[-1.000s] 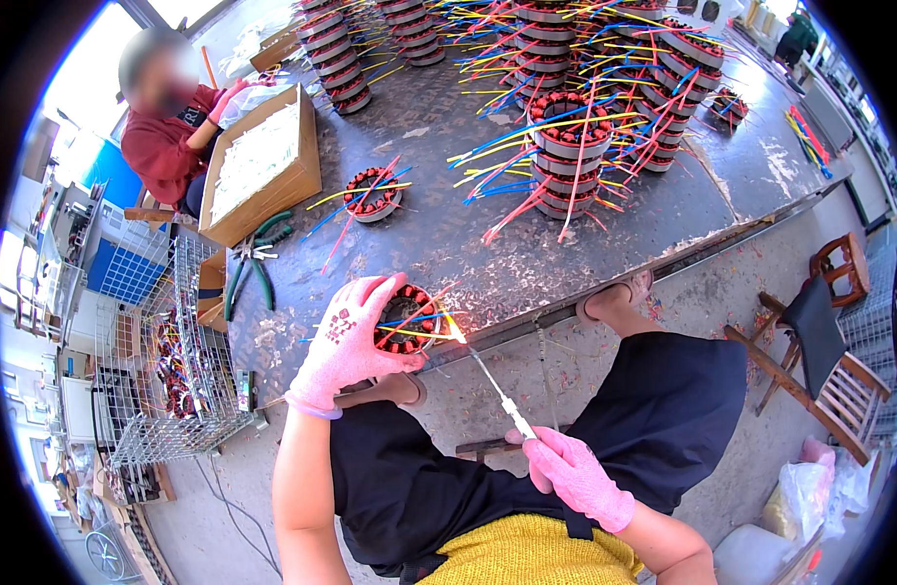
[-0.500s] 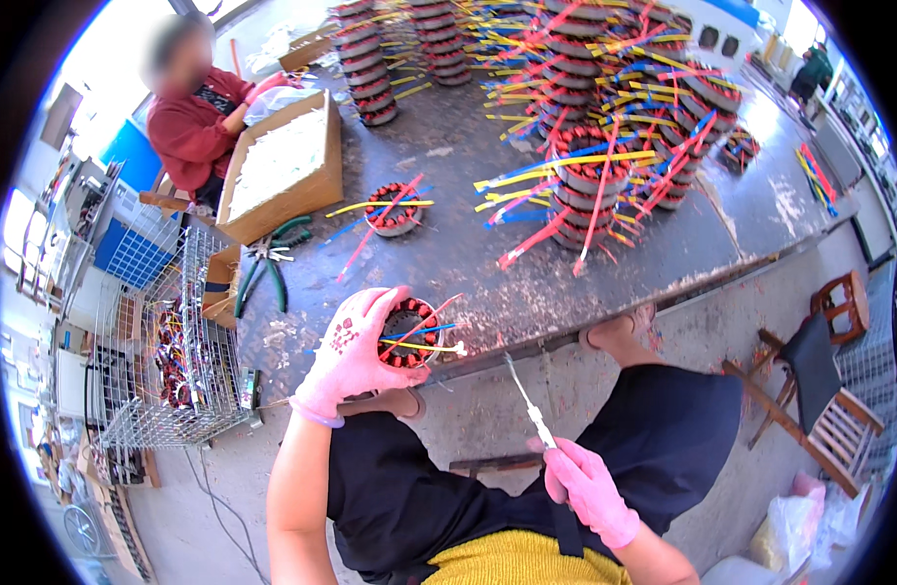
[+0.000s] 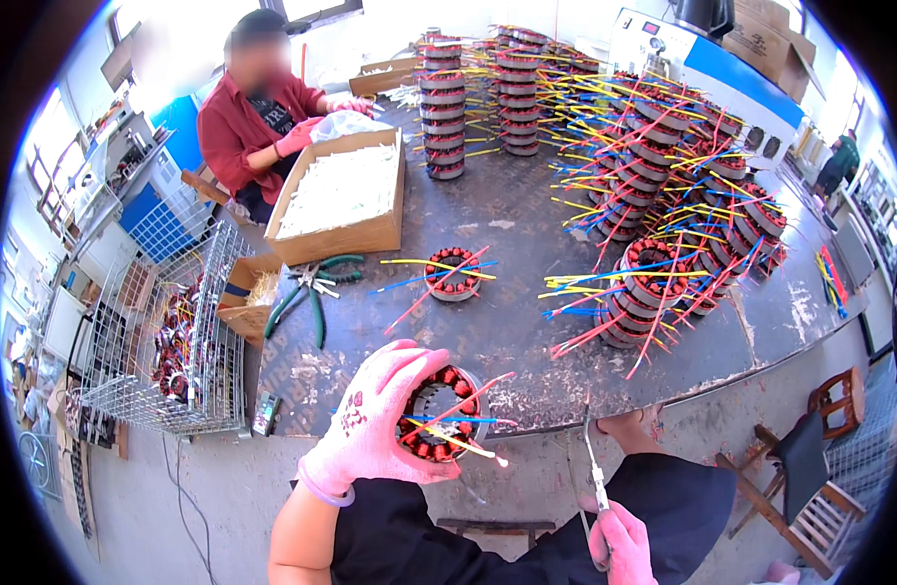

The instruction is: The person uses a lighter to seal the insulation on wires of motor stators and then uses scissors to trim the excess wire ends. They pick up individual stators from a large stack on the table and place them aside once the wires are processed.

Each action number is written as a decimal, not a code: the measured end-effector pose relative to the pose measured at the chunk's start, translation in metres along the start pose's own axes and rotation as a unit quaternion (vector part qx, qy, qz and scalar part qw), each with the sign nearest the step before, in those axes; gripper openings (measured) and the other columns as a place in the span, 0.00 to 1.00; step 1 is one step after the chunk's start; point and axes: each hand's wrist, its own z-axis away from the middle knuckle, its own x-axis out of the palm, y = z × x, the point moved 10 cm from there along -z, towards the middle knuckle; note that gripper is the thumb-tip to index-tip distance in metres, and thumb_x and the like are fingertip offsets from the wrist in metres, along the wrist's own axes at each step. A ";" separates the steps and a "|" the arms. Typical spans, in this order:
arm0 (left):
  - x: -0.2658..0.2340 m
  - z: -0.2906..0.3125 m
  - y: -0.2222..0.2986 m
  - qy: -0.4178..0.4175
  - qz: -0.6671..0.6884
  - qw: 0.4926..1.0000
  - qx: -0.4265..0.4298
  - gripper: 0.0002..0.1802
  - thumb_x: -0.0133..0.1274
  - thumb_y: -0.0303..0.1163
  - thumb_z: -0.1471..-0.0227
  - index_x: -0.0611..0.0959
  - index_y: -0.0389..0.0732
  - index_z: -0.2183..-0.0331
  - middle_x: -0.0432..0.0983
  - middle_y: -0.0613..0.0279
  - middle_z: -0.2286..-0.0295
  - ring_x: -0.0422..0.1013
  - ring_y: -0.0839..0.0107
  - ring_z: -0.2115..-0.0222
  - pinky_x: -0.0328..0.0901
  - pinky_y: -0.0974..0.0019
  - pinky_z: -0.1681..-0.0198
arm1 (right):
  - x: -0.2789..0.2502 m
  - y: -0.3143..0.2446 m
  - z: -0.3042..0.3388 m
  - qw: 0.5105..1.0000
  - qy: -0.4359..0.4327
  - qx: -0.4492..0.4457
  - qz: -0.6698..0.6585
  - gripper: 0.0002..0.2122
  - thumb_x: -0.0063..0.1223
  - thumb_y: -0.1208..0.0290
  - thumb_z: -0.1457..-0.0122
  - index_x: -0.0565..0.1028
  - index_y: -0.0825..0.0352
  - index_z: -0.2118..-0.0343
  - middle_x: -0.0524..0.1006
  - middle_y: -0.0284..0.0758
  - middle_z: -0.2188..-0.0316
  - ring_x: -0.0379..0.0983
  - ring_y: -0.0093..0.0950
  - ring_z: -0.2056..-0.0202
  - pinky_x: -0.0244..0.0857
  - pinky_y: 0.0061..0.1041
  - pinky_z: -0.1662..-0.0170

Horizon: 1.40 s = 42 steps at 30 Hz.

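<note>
My left hand, in a pink glove, is wrapped round a motor stator at the near table edge. This ring has red-wrapped windings, with red, blue and yellow leads crossing its opening. My right hand, also gloved in pink, grips a slim hand tool with a white handle and a thin metal shaft, tip upward. Its exact kind is not clear. The tool is apart from the stator, to its right. A second stator lies on the table beyond my left hand.
Stacked stators fill the table's right and far side. Green-handled pliers lie left, beside a carton of white pieces. A wire basket stands left of the table. Across it sits a person in red. A chair is at right.
The view has tilted up, so the table sits lower in it. My left hand still holds the stator, and my right hand still holds the tool, farther right in view.
</note>
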 end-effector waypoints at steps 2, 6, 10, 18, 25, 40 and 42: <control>0.006 -0.004 -0.002 -0.013 -0.009 1.000 0.006 0.57 0.74 0.48 0.82 0.71 0.37 0.46 0.71 0.51 0.52 0.64 0.48 0.47 0.57 0.49 0.41 | 0.008 -0.006 -0.002 1.000 -0.003 0.006 0.020 0.15 0.44 0.58 0.33 0.68 0.60 0.75 0.62 0.21 0.86 0.52 0.12 0.86 0.41 0.16 0.82; 0.023 -0.002 -0.018 -0.064 -0.066 0.996 -0.008 0.52 0.71 0.45 0.75 0.71 0.37 0.46 0.71 0.50 0.53 0.67 0.50 0.50 0.57 0.51 0.40 | 0.018 0.012 -0.001 0.994 -0.058 0.089 0.015 0.19 0.45 0.65 0.34 0.69 0.73 0.46 0.66 0.24 0.83 0.56 0.12 0.82 0.46 0.14 0.80; 0.053 0.003 -0.042 -0.130 -0.082 0.988 -0.034 0.51 0.70 0.44 0.73 0.71 0.39 0.45 0.70 0.52 0.50 0.65 0.52 0.47 0.55 0.52 0.39 | 0.034 0.023 -0.002 0.990 -0.100 0.102 -0.011 0.19 0.45 0.66 0.34 0.68 0.72 0.45 0.66 0.24 0.81 0.59 0.13 0.79 0.52 0.14 0.75; 0.068 0.001 -0.041 -0.156 -0.061 0.985 -0.038 0.52 0.70 0.38 0.74 0.68 0.40 0.43 0.66 0.51 0.47 0.61 0.49 0.45 0.54 0.51 0.38 | 0.045 0.046 -0.008 0.983 -0.140 0.118 0.008 0.18 0.43 0.64 0.33 0.70 0.71 0.46 0.66 0.24 0.81 0.60 0.14 0.79 0.54 0.16 0.74; 0.067 0.000 -0.039 -0.157 -0.074 0.984 -0.025 0.52 0.70 0.37 0.76 0.70 0.41 0.44 0.66 0.51 0.48 0.62 0.49 0.46 0.56 0.52 0.40 | 0.050 0.046 -0.011 0.984 -0.146 0.104 0.017 0.18 0.42 0.64 0.33 0.70 0.72 0.46 0.65 0.24 0.82 0.59 0.14 0.79 0.54 0.16 0.74; 0.068 0.003 -0.044 -0.167 -0.071 0.983 -0.036 0.53 0.71 0.39 0.74 0.68 0.42 0.42 0.65 0.50 0.47 0.62 0.49 0.46 0.57 0.52 0.41 | 0.057 0.038 -0.011 0.983 -0.156 0.081 0.043 0.18 0.42 0.63 0.33 0.71 0.71 0.48 0.65 0.25 0.82 0.60 0.15 0.79 0.56 0.18 0.74; 0.071 0.002 -0.045 -0.170 -0.066 0.983 -0.034 0.53 0.71 0.39 0.74 0.68 0.42 0.42 0.65 0.50 0.47 0.62 0.48 0.46 0.57 0.52 0.41 | 0.056 0.040 -0.011 0.984 -0.150 0.087 0.036 0.18 0.42 0.63 0.33 0.71 0.71 0.48 0.65 0.24 0.81 0.60 0.15 0.79 0.56 0.17 0.74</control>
